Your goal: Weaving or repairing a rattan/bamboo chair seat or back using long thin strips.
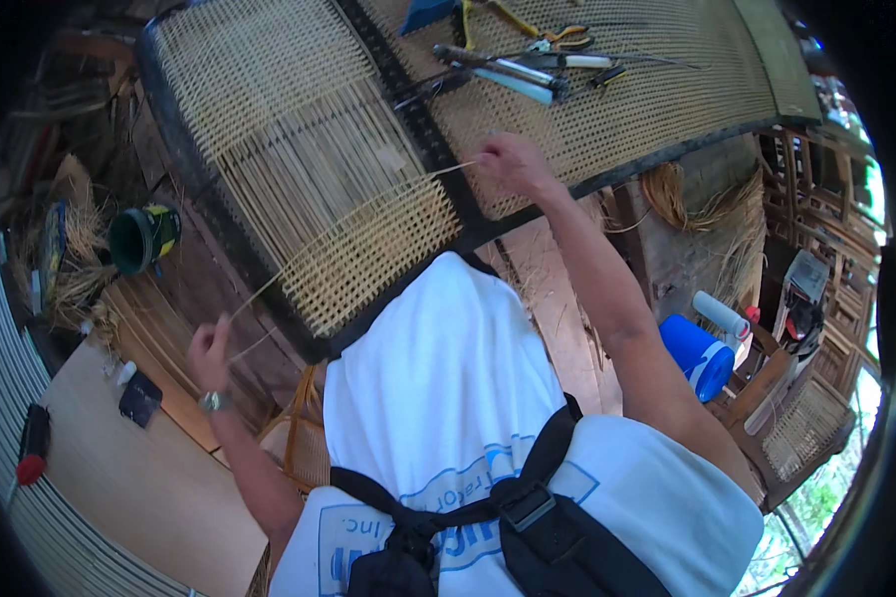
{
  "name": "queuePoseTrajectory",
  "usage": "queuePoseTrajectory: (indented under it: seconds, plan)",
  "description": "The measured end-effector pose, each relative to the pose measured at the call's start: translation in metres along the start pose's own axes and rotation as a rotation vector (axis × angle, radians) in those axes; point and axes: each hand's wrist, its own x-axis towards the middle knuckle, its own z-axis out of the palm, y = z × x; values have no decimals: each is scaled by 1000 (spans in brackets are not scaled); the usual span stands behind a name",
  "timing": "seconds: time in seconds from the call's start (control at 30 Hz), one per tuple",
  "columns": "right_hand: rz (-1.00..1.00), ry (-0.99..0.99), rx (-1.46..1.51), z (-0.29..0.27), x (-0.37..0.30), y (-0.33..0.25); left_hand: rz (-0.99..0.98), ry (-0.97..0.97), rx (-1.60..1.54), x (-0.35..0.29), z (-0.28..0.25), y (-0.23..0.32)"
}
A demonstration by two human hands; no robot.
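A half-woven cane panel in a dark frame lies just in front of the person, and a pale cane strand stretches across it between both hands. The left hand, slightly blurred, is off the panel's lower left edge with its fingers seemingly pinched on the strand, while the right hand, past the panel's right edge, has its fingers closed narrowly around the strand's other side. Right of the panel, yellow-handled pliers lie on finished weave; left of it sits a dark green bucket.
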Motion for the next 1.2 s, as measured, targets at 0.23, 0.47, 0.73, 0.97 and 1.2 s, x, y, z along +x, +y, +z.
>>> queuePoseTrajectory:
  seconds: [0.23, 0.47, 0.73, 0.97, 1.2]
  plan:
    - [347, 455, -200, -70, -31, 114, -163, 456, 770, -80, -178, -125]
    - [209, 642, -432, -74, 4, 56, 243, 253, -114, -58, 10, 88]
    - [140, 504, -419, -74, -43, 87, 672, -383, 36, -6, 225, 196]
    - [7, 282, -279, -43, -86, 4, 665, -402, 230, 42, 305, 197]
    - [-88, 385, -246, -27, -60, 7, 769, -254, 258, 36, 340, 203]
